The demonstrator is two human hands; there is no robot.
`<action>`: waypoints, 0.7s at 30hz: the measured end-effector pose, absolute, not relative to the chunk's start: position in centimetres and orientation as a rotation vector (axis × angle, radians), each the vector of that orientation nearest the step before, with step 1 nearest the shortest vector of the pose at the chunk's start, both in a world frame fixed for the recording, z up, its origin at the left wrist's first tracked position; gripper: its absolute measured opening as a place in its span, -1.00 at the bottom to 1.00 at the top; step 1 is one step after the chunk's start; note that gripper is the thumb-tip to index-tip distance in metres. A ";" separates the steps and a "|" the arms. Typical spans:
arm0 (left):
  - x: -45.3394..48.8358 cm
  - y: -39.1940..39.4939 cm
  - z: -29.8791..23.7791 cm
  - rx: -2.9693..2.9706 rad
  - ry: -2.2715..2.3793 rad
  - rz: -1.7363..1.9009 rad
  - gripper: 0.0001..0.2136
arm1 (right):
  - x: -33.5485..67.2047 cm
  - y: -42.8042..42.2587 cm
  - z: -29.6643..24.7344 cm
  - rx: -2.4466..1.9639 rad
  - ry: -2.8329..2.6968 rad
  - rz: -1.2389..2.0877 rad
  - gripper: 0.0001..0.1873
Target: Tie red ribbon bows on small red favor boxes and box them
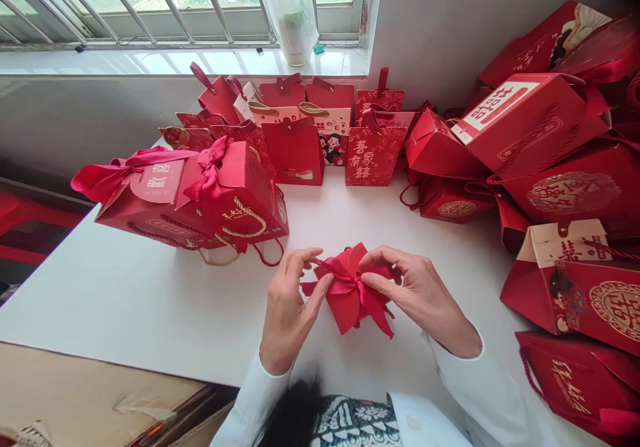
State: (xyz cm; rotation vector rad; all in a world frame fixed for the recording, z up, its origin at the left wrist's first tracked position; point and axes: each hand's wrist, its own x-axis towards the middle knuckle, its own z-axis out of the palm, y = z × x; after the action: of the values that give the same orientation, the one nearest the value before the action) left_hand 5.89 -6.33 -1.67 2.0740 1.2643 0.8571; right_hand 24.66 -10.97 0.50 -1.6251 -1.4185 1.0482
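In front of me on the white table stands a small red gift box [345,310], its top tied with a pink-red ribbon bow [356,283]. My left hand [290,307] pinches the bow's left loop between thumb and fingers. From the other side, my right hand [423,294] has its thumb and fingertips closed on the ribbon close to the knot. Ribbon tails hang over the front of the box toward me. The box's lower part is mostly hidden under its top and my hands.
Red boxes with ribbons and rope handles [200,200] stand at the left on the white table [165,300]. Small gift bags [295,154] line the back by the wall. A pile of larger red boxes [565,167] fills the right. Cardboard [85,394] lies at the lower left.
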 end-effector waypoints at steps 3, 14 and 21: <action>6.4 -6.2 -1.4 2.089 1.275 0.833 -0.86 | 24.2 -11.1 0.5 -1.635 -1.471 1.012 -0.88; 7.2 -5.9 0.0 1.742 1.198 0.710 -0.77 | 22.8 -11.6 0.0 -1.661 -1.389 0.825 -0.78; 7.1 -5.2 -0.7 1.599 1.164 0.763 -0.73 | 22.1 -12.0 -0.8 -1.624 -1.362 0.743 -0.74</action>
State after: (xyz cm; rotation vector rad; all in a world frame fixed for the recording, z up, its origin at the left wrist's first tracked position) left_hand 7.06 -5.18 -0.70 1.5994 1.1635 0.7630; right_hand 22.11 -12.00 -0.82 -1.6239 -1.3617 0.7432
